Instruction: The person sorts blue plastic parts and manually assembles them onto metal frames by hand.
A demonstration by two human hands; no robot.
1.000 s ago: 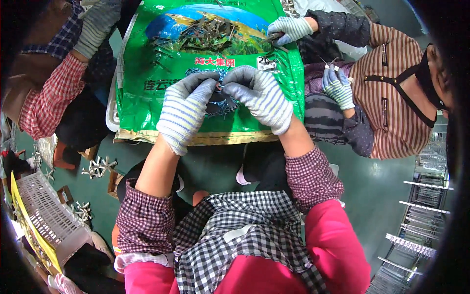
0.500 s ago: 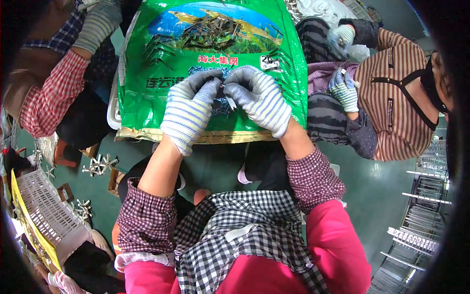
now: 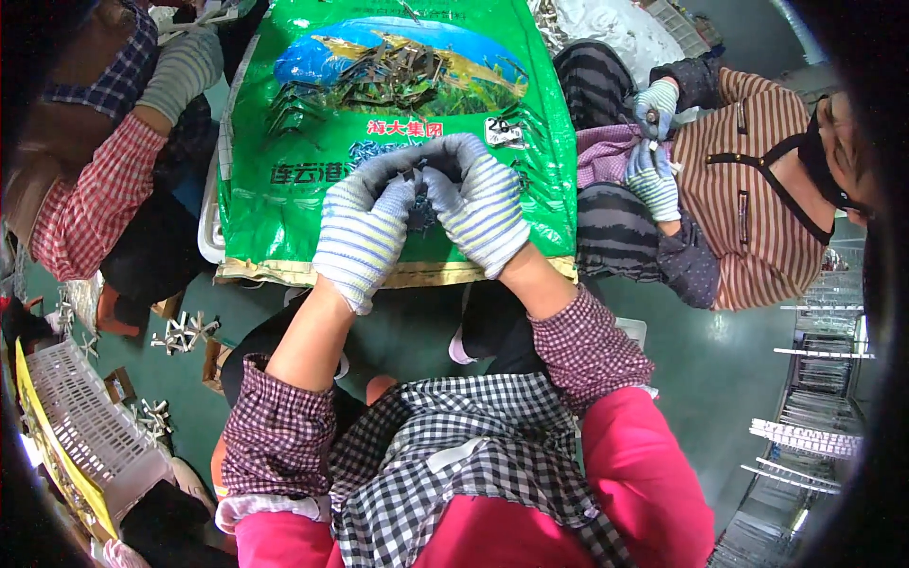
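Over the green printed sack (image 3: 256,222), my left hand (image 3: 365,227) and my right hand (image 3: 483,204) meet, both in striped knit gloves with grey-blue fingertips. Each hand is closed in a pinch, thumb against fingers, and the fingertips come together. A small dark bit shows between them, too hidden to name. Beyond the hands, a heap of thin dark flat strips (image 3: 402,76) lies on the sack. Small blue pieces (image 3: 374,151) are heaped nearer, partly covered by my hands; a few show below my fingers.
At the right a seated person (image 3: 757,189) in a striped top works with gloved hands close together. Another person's gloved hand (image 3: 185,76) is at the upper left. A white plastic basket (image 3: 85,407) and metal star-shaped parts (image 3: 185,333) are at the lower left.
My fingertips have closed in together, and the pale strip that stuck out from my right fingers no longer shows. The right-hand person's hands have come together. The view has shifted slightly.
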